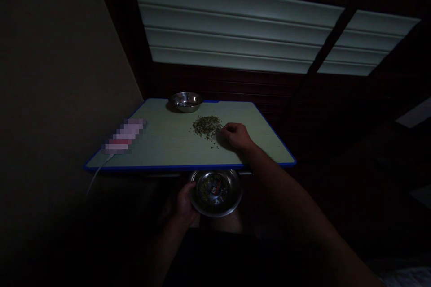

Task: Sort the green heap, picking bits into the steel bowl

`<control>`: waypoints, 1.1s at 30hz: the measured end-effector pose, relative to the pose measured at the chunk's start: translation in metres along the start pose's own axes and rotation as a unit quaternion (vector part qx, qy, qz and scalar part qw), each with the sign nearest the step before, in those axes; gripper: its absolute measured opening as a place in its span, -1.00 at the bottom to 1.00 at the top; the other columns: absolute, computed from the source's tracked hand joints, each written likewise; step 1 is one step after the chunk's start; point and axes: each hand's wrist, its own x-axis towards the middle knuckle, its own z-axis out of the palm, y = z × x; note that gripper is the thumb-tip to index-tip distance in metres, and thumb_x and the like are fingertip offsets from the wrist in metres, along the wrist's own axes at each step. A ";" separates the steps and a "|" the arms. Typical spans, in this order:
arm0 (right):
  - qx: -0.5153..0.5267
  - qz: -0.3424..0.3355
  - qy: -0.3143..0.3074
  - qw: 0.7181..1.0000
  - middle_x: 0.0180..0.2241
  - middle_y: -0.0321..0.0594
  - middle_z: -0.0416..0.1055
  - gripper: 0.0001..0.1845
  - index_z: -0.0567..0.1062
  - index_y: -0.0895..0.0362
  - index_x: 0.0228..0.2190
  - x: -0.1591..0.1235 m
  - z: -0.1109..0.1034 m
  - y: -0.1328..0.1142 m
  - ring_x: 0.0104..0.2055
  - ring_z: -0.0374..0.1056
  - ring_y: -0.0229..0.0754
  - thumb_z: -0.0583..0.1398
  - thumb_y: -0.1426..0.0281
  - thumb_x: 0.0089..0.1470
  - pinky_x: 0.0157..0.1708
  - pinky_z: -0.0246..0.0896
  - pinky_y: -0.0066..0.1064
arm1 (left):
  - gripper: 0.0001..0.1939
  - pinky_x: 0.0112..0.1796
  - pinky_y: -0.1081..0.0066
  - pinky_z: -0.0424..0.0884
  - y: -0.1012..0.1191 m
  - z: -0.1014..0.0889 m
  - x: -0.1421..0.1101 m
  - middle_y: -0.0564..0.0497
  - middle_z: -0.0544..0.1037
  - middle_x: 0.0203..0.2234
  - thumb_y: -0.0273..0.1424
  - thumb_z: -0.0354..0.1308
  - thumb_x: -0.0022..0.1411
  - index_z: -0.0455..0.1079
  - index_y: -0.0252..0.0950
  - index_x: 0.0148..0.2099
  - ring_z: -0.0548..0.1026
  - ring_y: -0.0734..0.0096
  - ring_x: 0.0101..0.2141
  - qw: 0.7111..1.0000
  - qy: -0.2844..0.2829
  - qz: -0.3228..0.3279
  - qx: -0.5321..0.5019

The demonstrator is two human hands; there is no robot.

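My left hand grips the rim of a metal bowl below the table's front edge, thumb over the rim. Small greenish bits and a little orange-and-white piece lie inside that bowl. On the table, my right hand is closed at the right edge of a spread of small dark beans or seeds. Its fingertips are pinched together, and whatever they may hold is too small and dark to make out. A few loose grains lie in front of the pile.
A second metal bowl stands at the back of the pale table, which has a blue edge. At the left lies a blurred-out pink device with a white cable. Behind are dark wooden panels with pale slats. The room is dim.
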 end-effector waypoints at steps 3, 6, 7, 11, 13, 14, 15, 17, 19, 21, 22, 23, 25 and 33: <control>0.000 -0.011 -0.005 1.000 -0.52 -0.24 0.48 -0.81 0.55 0.19 -0.50 -0.001 0.000 -0.001 -0.45 0.32 -0.26 0.19 0.33 -0.08 -0.38 0.20 -0.43 | -0.86 -0.35 0.31 0.49 0.000 -0.001 0.001 -0.08 0.61 -0.51 -0.43 0.16 -0.04 0.51 -0.35 -0.39 0.56 0.21 -0.42 1.000 0.002 -0.001 -0.001; 0.009 -0.022 -0.015 1.000 -0.52 -0.24 0.50 -0.82 0.56 0.18 -0.50 -0.002 0.000 -0.004 -0.44 0.33 -0.26 0.20 0.34 -0.08 -0.37 0.22 -0.42 | -0.82 -0.33 0.28 0.49 0.000 -0.002 0.002 -0.08 0.62 -0.49 -0.42 0.17 -0.05 0.52 -0.34 -0.35 0.57 0.17 -0.39 1.000 -0.010 -0.006 0.000; 0.014 -0.022 -0.019 0.999 -0.52 -0.24 0.49 -0.83 0.56 0.18 -0.51 -0.003 0.000 -0.005 -0.45 0.33 -0.26 0.20 0.35 -0.08 -0.37 0.22 -0.42 | -0.82 -0.33 0.27 0.49 0.000 -0.003 0.002 -0.08 0.62 -0.49 -0.41 0.18 -0.06 0.52 -0.34 -0.34 0.57 0.15 -0.38 1.000 -0.012 -0.006 -0.001; 0.039 -0.009 -0.040 0.998 -0.54 -0.24 0.49 -0.86 0.56 0.19 -0.53 -0.003 0.000 -0.006 -0.46 0.32 -0.26 0.21 0.38 -0.11 -0.39 0.22 -0.42 | -0.81 -0.34 0.27 0.48 0.000 -0.004 0.003 -0.08 0.61 -0.51 -0.42 0.19 -0.07 0.51 -0.36 -0.34 0.56 0.17 -0.42 1.000 -0.015 -0.002 -0.006; 0.044 -0.005 -0.042 0.998 -0.53 -0.23 0.49 -0.85 0.56 0.19 -0.52 -0.003 0.000 -0.006 -0.46 0.33 -0.26 0.22 0.37 -0.10 -0.39 0.23 -0.41 | -0.81 -0.35 0.29 0.47 0.000 -0.004 0.003 -0.08 0.61 -0.50 -0.42 0.19 -0.06 0.51 -0.37 -0.34 0.56 0.20 -0.43 1.000 -0.011 0.000 -0.006; 0.044 -0.004 -0.042 0.998 -0.52 -0.22 0.50 -0.84 0.57 0.19 -0.51 -0.003 0.000 -0.006 -0.46 0.33 -0.26 0.22 0.36 -0.10 -0.39 0.23 -0.41 | -0.82 -0.35 0.30 0.47 0.000 -0.004 0.003 -0.08 0.61 -0.50 -0.42 0.19 -0.06 0.51 -0.37 -0.34 0.55 0.21 -0.44 1.000 -0.008 0.001 -0.005; 0.044 -0.004 -0.042 0.998 -0.52 -0.22 0.50 -0.84 0.57 0.20 -0.50 -0.003 0.000 -0.006 -0.46 0.33 -0.26 0.22 0.36 -0.10 -0.39 0.23 -0.41 | -0.82 -0.35 0.30 0.47 0.000 -0.004 0.004 -0.09 0.61 -0.50 -0.42 0.19 -0.05 0.51 -0.38 -0.35 0.55 0.21 -0.44 1.000 -0.007 0.001 -0.004; 0.050 -0.006 -0.047 0.998 -0.51 -0.21 0.51 -0.83 0.58 0.20 -0.49 -0.004 0.001 -0.006 -0.46 0.34 -0.26 0.22 0.36 -0.10 -0.39 0.24 -0.42 | -0.83 -0.34 0.29 0.47 -0.001 -0.005 0.005 -0.09 0.61 -0.50 -0.42 0.19 -0.05 0.51 -0.38 -0.35 0.56 0.19 -0.42 1.000 -0.008 -0.006 -0.005; 0.058 -0.010 -0.056 0.997 -0.50 -0.21 0.53 -0.83 0.59 0.20 -0.48 -0.004 0.002 -0.006 -0.45 0.36 -0.26 0.23 0.36 -0.10 -0.38 0.25 -0.43 | -0.82 -0.33 0.27 0.48 -0.001 -0.006 0.006 -0.09 0.61 -0.50 -0.43 0.20 -0.06 0.51 -0.36 -0.34 0.57 0.16 -0.41 1.000 -0.011 -0.010 -0.010; 0.064 -0.016 -0.062 0.996 -0.49 -0.21 0.54 -0.82 0.59 0.20 -0.47 -0.004 0.002 -0.006 -0.44 0.38 -0.26 0.24 0.34 -0.09 -0.37 0.27 -0.44 | -0.81 -0.32 0.27 0.48 -0.002 -0.006 0.006 -0.08 0.61 -0.49 -0.43 0.20 -0.07 0.51 -0.36 -0.33 0.57 0.17 -0.41 1.000 -0.013 -0.011 -0.014; 0.064 -0.019 -0.064 0.996 -0.48 -0.21 0.54 -0.82 0.60 0.20 -0.47 -0.004 0.002 -0.006 -0.43 0.39 -0.26 0.24 0.34 -0.08 -0.36 0.27 -0.43 | -0.81 -0.33 0.27 0.48 -0.002 -0.006 0.006 -0.08 0.61 -0.49 -0.43 0.20 -0.08 0.51 -0.36 -0.33 0.56 0.18 -0.42 1.000 -0.012 -0.011 -0.014; 0.062 -0.022 -0.067 0.996 -0.47 -0.21 0.55 -0.81 0.60 0.20 -0.46 -0.004 0.002 -0.006 -0.42 0.40 -0.25 0.24 0.34 -0.08 -0.35 0.28 -0.43 | -0.81 -0.33 0.27 0.48 -0.002 -0.006 0.006 -0.08 0.61 -0.49 -0.42 0.20 -0.08 0.51 -0.36 -0.33 0.56 0.18 -0.42 1.000 -0.012 -0.011 -0.011; 0.056 -0.027 -0.070 0.996 -0.46 -0.20 0.56 -0.81 0.61 0.20 -0.45 -0.004 0.002 -0.007 -0.41 0.41 -0.24 0.24 0.34 -0.06 -0.33 0.29 -0.41 | -0.80 -0.32 0.26 0.48 -0.002 -0.005 0.005 -0.08 0.61 -0.49 -0.42 0.19 -0.07 0.51 -0.36 -0.34 0.56 0.18 -0.41 1.000 -0.011 -0.011 -0.003; 0.072 -0.025 -0.108 0.991 -0.40 -0.20 0.58 -0.83 0.63 0.17 -0.40 -0.005 0.001 -0.012 -0.37 0.42 -0.25 0.25 0.40 -0.09 -0.28 0.32 -0.40 | -0.85 -0.38 0.33 0.48 0.000 -0.002 0.001 -0.09 0.62 -0.51 -0.42 0.17 -0.03 0.52 -0.37 -0.40 0.55 0.24 -0.44 1.000 -0.005 0.000 0.007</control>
